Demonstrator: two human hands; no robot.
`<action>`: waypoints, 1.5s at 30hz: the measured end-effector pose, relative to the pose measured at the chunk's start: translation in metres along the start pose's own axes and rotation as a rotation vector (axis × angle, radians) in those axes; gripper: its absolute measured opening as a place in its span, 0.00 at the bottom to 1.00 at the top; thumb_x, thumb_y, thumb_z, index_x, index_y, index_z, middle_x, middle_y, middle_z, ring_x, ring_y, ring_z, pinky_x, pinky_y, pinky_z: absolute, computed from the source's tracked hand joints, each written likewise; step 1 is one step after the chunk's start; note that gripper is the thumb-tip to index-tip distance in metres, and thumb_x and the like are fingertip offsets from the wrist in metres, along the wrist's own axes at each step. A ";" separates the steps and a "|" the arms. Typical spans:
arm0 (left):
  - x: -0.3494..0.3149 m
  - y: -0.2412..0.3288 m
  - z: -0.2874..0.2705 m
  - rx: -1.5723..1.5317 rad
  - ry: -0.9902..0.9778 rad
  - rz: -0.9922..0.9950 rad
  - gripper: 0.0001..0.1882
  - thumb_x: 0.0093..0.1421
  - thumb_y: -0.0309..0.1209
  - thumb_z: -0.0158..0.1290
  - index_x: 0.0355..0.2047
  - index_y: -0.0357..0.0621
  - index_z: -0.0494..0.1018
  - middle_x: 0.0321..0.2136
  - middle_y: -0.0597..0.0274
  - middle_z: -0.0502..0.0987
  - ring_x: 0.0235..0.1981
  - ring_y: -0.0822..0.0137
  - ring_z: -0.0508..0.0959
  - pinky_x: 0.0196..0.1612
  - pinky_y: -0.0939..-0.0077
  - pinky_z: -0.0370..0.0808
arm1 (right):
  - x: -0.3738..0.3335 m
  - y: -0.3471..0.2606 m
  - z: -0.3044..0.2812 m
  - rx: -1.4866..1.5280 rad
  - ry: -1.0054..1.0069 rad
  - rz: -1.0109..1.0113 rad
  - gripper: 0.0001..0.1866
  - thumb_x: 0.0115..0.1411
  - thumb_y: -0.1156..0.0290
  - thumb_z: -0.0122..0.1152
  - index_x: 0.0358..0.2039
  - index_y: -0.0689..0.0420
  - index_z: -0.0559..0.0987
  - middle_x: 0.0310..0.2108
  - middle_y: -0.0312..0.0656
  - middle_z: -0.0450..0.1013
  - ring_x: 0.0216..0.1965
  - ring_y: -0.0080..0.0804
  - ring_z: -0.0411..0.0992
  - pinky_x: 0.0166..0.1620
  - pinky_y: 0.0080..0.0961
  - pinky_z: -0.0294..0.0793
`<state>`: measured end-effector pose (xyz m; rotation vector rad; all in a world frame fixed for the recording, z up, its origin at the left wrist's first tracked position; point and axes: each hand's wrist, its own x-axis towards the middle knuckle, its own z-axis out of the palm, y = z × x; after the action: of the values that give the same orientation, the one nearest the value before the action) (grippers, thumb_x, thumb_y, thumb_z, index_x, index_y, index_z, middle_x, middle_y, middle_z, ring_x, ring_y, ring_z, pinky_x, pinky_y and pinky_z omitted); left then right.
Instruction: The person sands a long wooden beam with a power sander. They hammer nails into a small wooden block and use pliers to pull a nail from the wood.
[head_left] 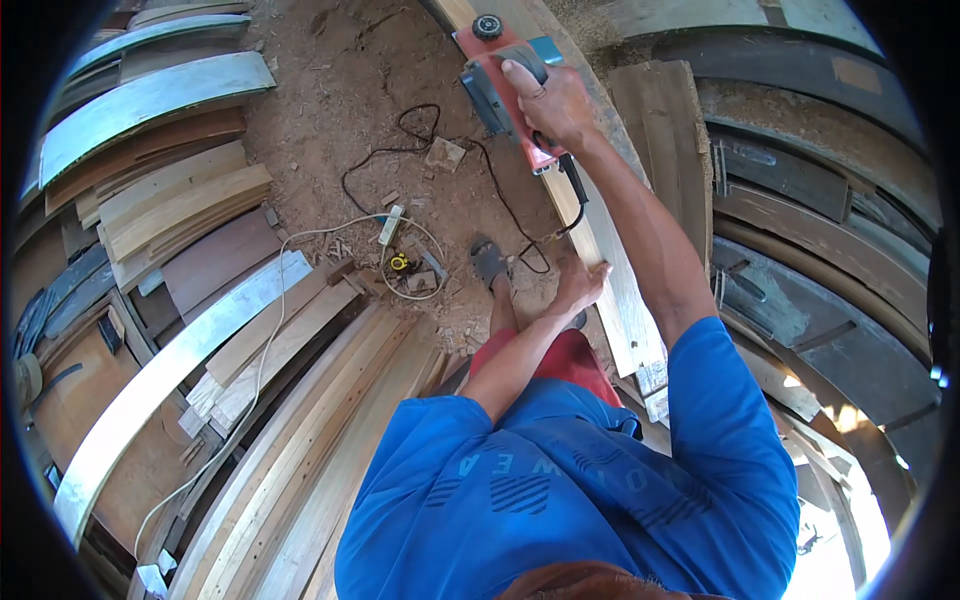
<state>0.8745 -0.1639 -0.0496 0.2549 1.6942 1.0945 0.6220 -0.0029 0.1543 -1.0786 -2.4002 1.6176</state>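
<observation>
My right hand [562,108] is wrapped round the rear handle of a red electric planer [508,88], with the thumb up over the handle. The planer rests on a long pale wooden board [622,300] and has a black knob at its front. Its black cord [577,190] leaves the back of the body and drops to the left of the board. Closer to my body, my left hand [580,284] grips the board's left edge. Some of its fingers are hidden below or behind that edge.
A white power strip [391,225], a yellow tape measure [400,261] and looped cords lie on the dirt floor among shavings. Stacked planks [190,200] line the left side. More boards [800,200] are piled on the right. My sandalled foot [489,260] stands left of the board.
</observation>
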 end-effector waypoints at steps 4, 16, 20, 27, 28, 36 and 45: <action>-0.001 0.031 -0.027 -0.006 0.074 0.030 0.40 0.61 0.43 0.61 0.62 0.26 0.58 0.56 0.27 0.71 0.59 0.38 0.73 0.62 0.53 0.70 | 0.012 -0.009 0.005 0.030 0.015 0.018 0.34 0.63 0.39 0.61 0.18 0.60 0.77 0.14 0.37 0.71 0.17 0.26 0.72 0.23 0.30 0.72; 0.057 0.093 -0.098 0.174 0.074 -0.007 0.44 0.61 0.44 0.62 0.64 0.24 0.55 0.61 0.26 0.65 0.62 0.38 0.69 0.64 0.55 0.66 | 0.067 -0.027 0.021 0.040 0.016 0.008 0.30 0.65 0.42 0.59 0.21 0.58 0.75 0.15 0.35 0.69 0.16 0.23 0.69 0.21 0.27 0.69; 0.056 0.104 -0.101 0.164 0.023 -0.085 0.46 0.62 0.45 0.61 0.64 0.22 0.52 0.59 0.26 0.65 0.63 0.36 0.67 0.66 0.53 0.64 | 0.093 -0.036 0.021 -0.021 0.023 0.002 0.30 0.65 0.42 0.59 0.21 0.57 0.75 0.15 0.35 0.69 0.16 0.24 0.69 0.21 0.27 0.69; 0.052 0.107 -0.098 0.130 0.113 -0.017 0.37 0.60 0.43 0.63 0.54 0.25 0.57 0.52 0.26 0.68 0.57 0.33 0.71 0.60 0.49 0.69 | 0.128 -0.039 0.026 -0.043 0.010 0.039 0.39 0.60 0.29 0.55 0.17 0.59 0.79 0.16 0.42 0.75 0.23 0.33 0.78 0.32 0.34 0.75; 0.051 0.105 -0.097 0.106 0.110 -0.024 0.38 0.60 0.42 0.63 0.54 0.24 0.56 0.52 0.26 0.68 0.56 0.33 0.71 0.59 0.49 0.69 | 0.133 -0.040 0.029 -0.041 0.012 0.057 0.40 0.59 0.29 0.55 0.17 0.59 0.79 0.16 0.41 0.75 0.23 0.33 0.78 0.32 0.34 0.76; 0.053 0.095 -0.099 0.063 -0.025 -0.066 0.48 0.63 0.48 0.58 0.62 0.17 0.46 0.60 0.18 0.59 0.62 0.30 0.65 0.65 0.50 0.64 | 0.159 -0.060 0.041 -0.060 0.020 0.021 0.39 0.59 0.29 0.55 0.19 0.58 0.81 0.16 0.40 0.76 0.22 0.32 0.78 0.32 0.34 0.76; 0.049 0.086 -0.099 0.290 -0.018 0.007 0.42 0.65 0.49 0.56 0.57 0.22 0.49 0.43 0.21 0.76 0.45 0.29 0.79 0.49 0.44 0.77 | 0.217 -0.093 0.052 -0.125 0.061 0.107 0.37 0.59 0.31 0.56 0.24 0.59 0.84 0.19 0.43 0.78 0.26 0.36 0.80 0.37 0.37 0.78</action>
<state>0.7418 -0.1387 -0.0133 0.4528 1.8354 0.8457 0.3890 0.0598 0.1381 -1.2781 -2.4721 1.4563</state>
